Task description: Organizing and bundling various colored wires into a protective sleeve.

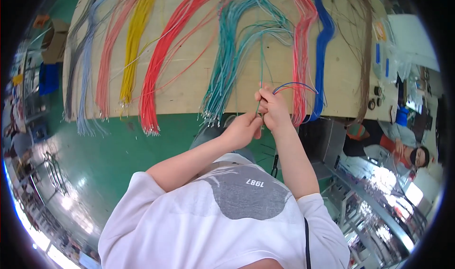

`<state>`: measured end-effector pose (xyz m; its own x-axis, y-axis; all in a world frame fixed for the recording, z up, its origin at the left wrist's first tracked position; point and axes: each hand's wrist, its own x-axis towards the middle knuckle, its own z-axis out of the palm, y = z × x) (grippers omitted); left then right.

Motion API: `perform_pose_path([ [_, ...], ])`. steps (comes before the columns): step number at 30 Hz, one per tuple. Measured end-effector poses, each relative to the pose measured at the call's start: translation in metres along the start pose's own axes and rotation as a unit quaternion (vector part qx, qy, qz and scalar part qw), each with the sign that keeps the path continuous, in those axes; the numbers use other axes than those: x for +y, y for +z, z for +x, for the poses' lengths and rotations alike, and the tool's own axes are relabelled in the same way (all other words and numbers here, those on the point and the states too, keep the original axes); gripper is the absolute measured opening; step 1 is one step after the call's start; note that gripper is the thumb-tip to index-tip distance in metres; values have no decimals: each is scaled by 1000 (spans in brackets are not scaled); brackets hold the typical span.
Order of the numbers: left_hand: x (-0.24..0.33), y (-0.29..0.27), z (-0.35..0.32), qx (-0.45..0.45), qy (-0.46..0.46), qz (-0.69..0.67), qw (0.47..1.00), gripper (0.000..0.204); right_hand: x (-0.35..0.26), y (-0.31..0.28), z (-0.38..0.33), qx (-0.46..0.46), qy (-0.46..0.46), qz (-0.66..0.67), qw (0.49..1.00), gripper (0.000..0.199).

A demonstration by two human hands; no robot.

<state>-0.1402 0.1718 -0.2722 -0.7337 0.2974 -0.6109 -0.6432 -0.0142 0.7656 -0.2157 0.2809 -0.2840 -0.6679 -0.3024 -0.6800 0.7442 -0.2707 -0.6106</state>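
Observation:
Both hands meet at the table's near edge, just right of the green bundle. My left hand [244, 129] is closed, with thumb and fingers pinched on the lower end of a thin green wire [262, 62] that runs back across the table. Just above it, my right hand [275, 110] is closed around the same wire. A blue wire [295, 83] and a red wire [298, 87] arch out to the right from its fingers. The wire ends inside the hands are hidden. Left of my hands hangs the green wire bundle [225, 55]; to the right lies a pink-red wire bundle [301, 55].
More wire bundles lie across the wooden table [189, 86]: red [154, 79], yellow [135, 46], pink [106, 65], light blue [86, 69], blue [323, 46] and brown [367, 55]. Small black rolls [374, 102] sit at the right. Another person [403, 145] is at the right.

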Motion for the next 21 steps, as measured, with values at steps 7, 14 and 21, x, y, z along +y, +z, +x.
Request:
perform_pose_path([
  [7,-15,-31,-26,238,83,69,965,27,27,35,2,-102,78,137,982,19],
  [14,-50,-26,-12,183,101,-350,913,38,71,18,18,-279,169,219,920,38],
  [21,-93,-187,-43,576,132,493,638,28,51,67,-2,2,112,45,993,25],
])
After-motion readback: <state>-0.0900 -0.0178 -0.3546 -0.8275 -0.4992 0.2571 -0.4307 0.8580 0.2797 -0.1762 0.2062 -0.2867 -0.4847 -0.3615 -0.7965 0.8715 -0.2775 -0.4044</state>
